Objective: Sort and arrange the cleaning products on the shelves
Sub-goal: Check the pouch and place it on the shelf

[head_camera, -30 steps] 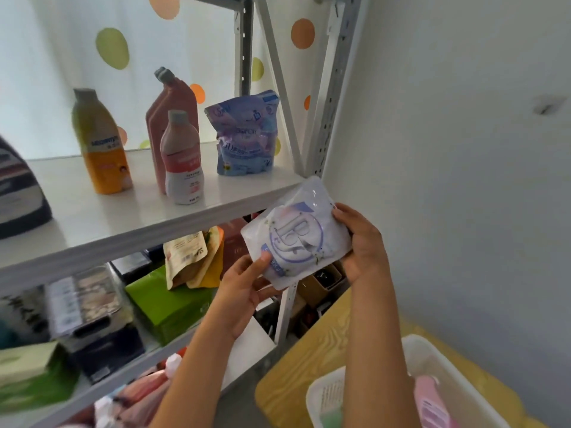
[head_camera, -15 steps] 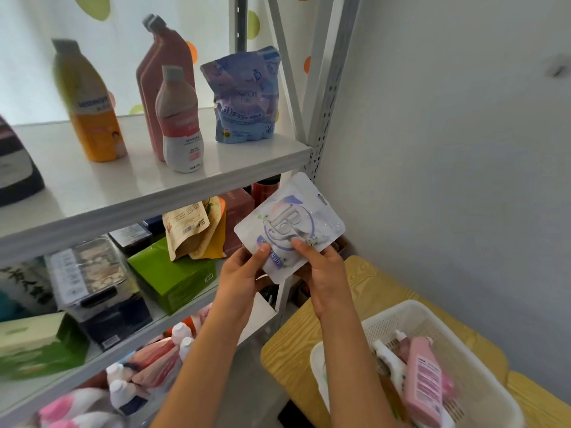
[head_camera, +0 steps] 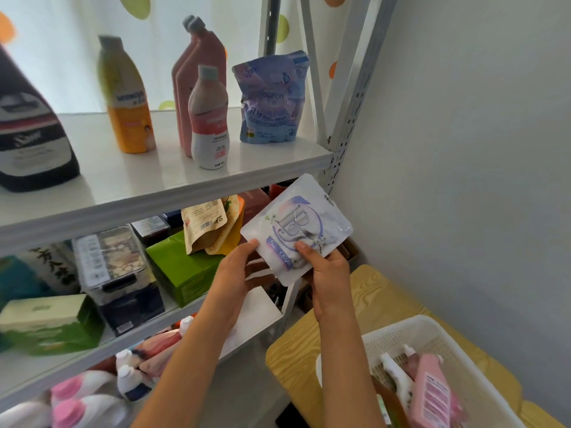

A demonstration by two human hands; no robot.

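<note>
Both hands, the left hand (head_camera: 238,267) and right hand (head_camera: 327,273), pinch the white pouch (head_camera: 296,227) just under the top shelf's (head_camera: 173,177) right front corner. Best stand it upright beside the blue refill bag (head_camera: 272,97).

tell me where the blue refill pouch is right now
In the head view the blue refill pouch stands upright at the right end of the top shelf, just right of the pink-labelled bottle and beside the metal upright.
</note>
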